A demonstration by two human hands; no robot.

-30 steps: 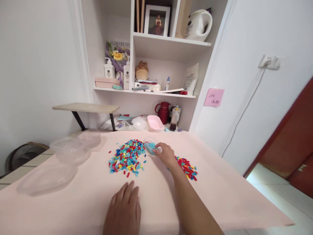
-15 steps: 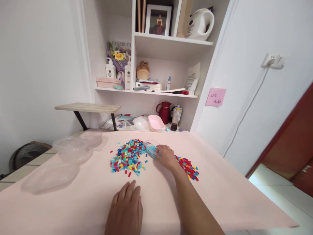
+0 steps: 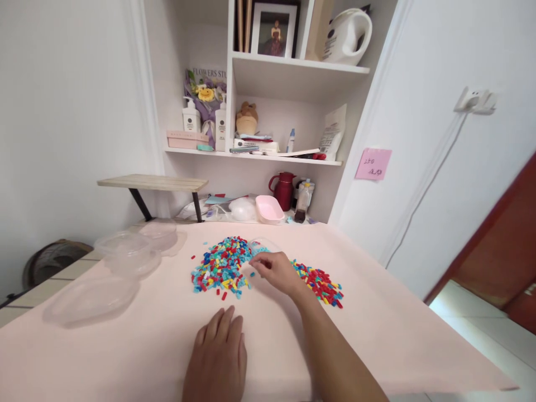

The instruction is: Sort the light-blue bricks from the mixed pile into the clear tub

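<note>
At the centre of the frame, a multicoloured heap of small bricks [image 3: 224, 265] is spreading over the pink tabletop [image 3: 389, 340], its right edge lying just beside the fingertips of the person's right hand [image 3: 274, 271]. Those fingers are pinching together, but whether a brick is caught between them is impossible to tell. A loose blue brick [image 3: 252, 274] is lying just below them in the frame. Behind the hand, a clear container [image 3: 266, 245] is holding light-blue bricks, partly hidden. A smaller, mostly red heap [image 3: 322, 286] is lying right of the wrist. At lower centre, the left hand [image 3: 215, 354] is resting flat, palm down, its grip released. Clear tubs [image 3: 132, 257] are standing at the left of the frame.

Farther out, at right, a pink note [image 3: 373, 164] is showing a handwritten "250" above characters too unclear to read. At upper left, lettering behind a bouquet [image 3: 205, 95] is reading "FLOWERS STU", the rest being hidden. The pump bottles [image 3: 191, 118] are bearing labels too small to read.
</note>
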